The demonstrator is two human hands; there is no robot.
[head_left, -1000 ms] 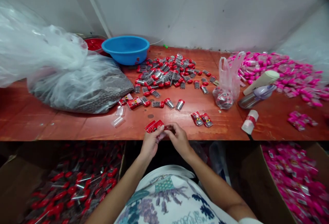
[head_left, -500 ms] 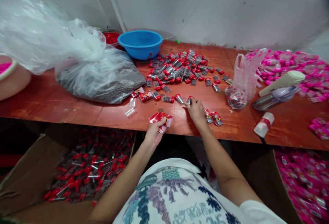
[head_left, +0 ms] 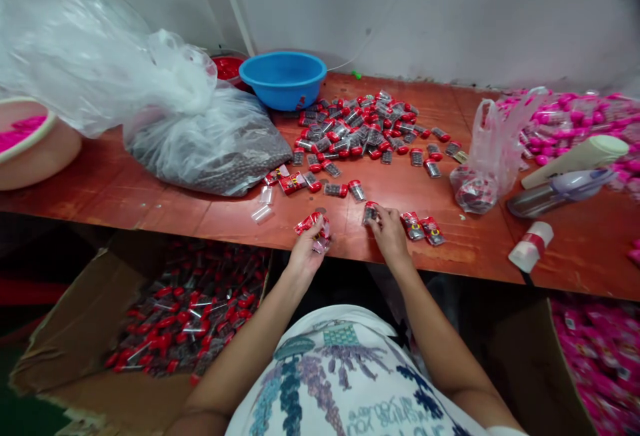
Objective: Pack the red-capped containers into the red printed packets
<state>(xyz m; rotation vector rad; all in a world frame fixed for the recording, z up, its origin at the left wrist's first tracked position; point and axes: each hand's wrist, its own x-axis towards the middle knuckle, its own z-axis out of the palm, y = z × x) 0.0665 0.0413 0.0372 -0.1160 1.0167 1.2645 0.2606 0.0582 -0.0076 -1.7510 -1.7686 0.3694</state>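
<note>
Gripping red printed wrappers (head_left: 316, 224), left hand (head_left: 306, 249) closed on them near table (head_left: 225, 223) edge. Right hand (head_left: 389, 235) has fingers pinched on small red-capped container (head_left: 370, 213), just left of two filled packets (head_left: 423, 228) lying side by side. Pile of red-capped containers (head_left: 355, 129) beyond, blue basin (head_left: 283, 81) behind it, clear bag of dark beads (head_left: 215, 143) at left, knotted pink-white plastic bag (head_left: 477, 186) at right.
</note>
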